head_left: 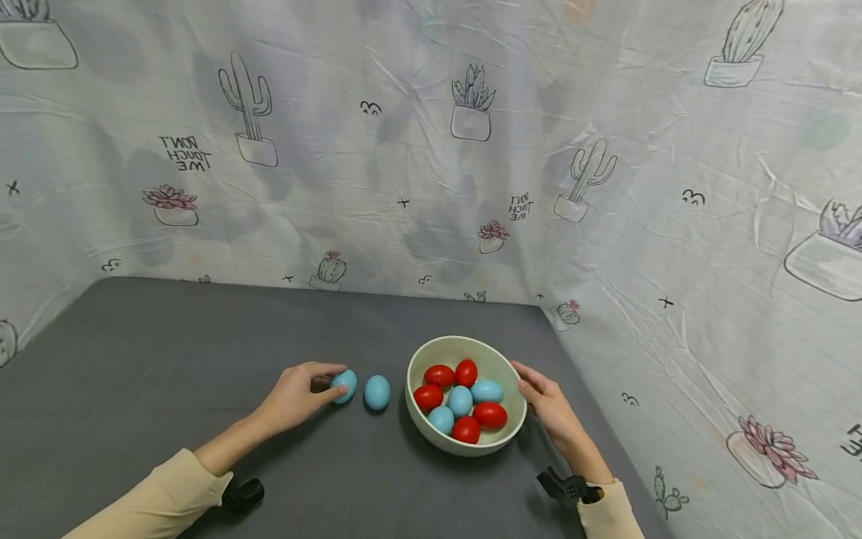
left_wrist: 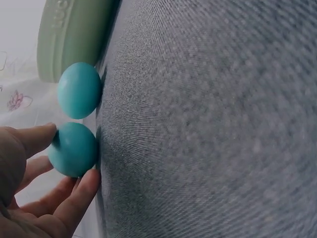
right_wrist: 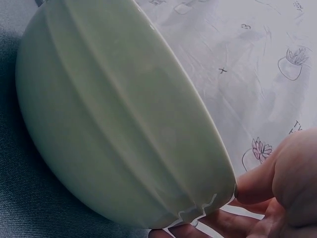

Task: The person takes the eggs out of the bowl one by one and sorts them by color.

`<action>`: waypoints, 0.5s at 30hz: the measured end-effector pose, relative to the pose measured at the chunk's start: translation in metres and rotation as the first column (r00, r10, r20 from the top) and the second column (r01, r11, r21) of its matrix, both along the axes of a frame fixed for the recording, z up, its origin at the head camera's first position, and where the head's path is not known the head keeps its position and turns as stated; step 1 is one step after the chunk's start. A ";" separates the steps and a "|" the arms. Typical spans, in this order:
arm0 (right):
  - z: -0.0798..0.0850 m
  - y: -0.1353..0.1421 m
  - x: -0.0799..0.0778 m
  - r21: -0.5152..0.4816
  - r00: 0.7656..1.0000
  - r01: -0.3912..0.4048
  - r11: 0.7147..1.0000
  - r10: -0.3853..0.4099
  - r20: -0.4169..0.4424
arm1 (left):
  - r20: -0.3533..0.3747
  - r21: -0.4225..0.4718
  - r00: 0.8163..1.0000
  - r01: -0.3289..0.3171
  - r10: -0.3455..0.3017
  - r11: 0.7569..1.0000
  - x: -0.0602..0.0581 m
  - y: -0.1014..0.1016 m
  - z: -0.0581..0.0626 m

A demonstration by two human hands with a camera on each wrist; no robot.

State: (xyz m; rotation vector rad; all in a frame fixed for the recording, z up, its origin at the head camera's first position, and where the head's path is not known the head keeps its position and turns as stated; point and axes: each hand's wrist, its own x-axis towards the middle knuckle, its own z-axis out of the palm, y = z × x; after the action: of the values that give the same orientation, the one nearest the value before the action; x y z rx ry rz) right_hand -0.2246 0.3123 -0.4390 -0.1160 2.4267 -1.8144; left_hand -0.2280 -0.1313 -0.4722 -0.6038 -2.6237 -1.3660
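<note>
My left hand [head_left: 296, 393] holds a blue egg [left_wrist: 74, 149] between thumb and fingers, low at the grey cloth surface. Just right of it a second blue egg [head_left: 377, 393] stands on the cloth, between the held egg and the bowl. The pale green bowl [head_left: 458, 448] has several red eggs [head_left: 489, 415] and three blue eggs [head_left: 460, 401] inside. At the bowl's right side my right hand [head_left: 552, 412] grips the rim, thumb at the edge and fingers against the outer wall [right_wrist: 124, 124]. Parts of those fingers are hidden behind the bowl in the right wrist view.
Dark grey cloth [head_left: 168, 352] covers the table. A pale curtain [head_left: 417, 165] printed with cacti hangs behind it and along the right side, close to my right arm. Black straps with small devices [head_left: 562, 485] are on both wrists.
</note>
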 end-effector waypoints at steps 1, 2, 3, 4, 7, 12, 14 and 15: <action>0.000 0.000 0.000 0.000 1.000 0.001 1.000 -0.001 0.000 | 0.011 0.001 1.000 0.001 -0.001 1.000 0.000 0.000 0.000; 0.000 0.000 0.000 -0.002 1.000 0.000 1.000 0.000 0.001 | 0.017 0.002 1.000 0.005 -0.005 1.000 -0.001 0.001 0.000; 0.000 0.000 0.000 -0.003 1.000 -0.001 1.000 0.001 0.001 | 0.024 0.003 1.000 0.005 -0.005 1.000 -0.001 0.001 0.000; 0.000 0.000 0.000 -0.003 1.000 -0.003 1.000 0.003 0.001 | 0.025 0.003 1.000 0.010 -0.010 1.000 -0.001 0.001 0.000; -0.001 0.001 0.000 -0.010 1.000 -0.005 1.000 0.005 0.003 | 0.022 0.011 1.000 0.022 -0.022 1.000 -0.002 0.002 -0.001; -0.003 0.001 -0.001 -0.016 1.000 -0.008 1.000 0.009 0.004 | 0.000 0.025 0.999 0.032 -0.032 0.999 -0.002 0.004 -0.004; -0.003 0.001 -0.001 -0.017 1.000 -0.010 1.000 0.010 0.004 | -0.004 0.028 1.000 0.029 -0.029 0.999 -0.002 0.004 -0.005; -0.003 0.001 -0.001 -0.018 1.000 -0.010 1.000 0.011 0.004 | -0.008 0.026 0.999 0.031 -0.031 0.999 -0.002 0.005 -0.006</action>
State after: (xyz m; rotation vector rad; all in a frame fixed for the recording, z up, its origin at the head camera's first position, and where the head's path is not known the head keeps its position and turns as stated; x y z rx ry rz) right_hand -0.2258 0.3137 -0.4417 -0.1262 2.4027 -1.8311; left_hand -0.2297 -0.1265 -0.4779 -0.6472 -2.5964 -1.4017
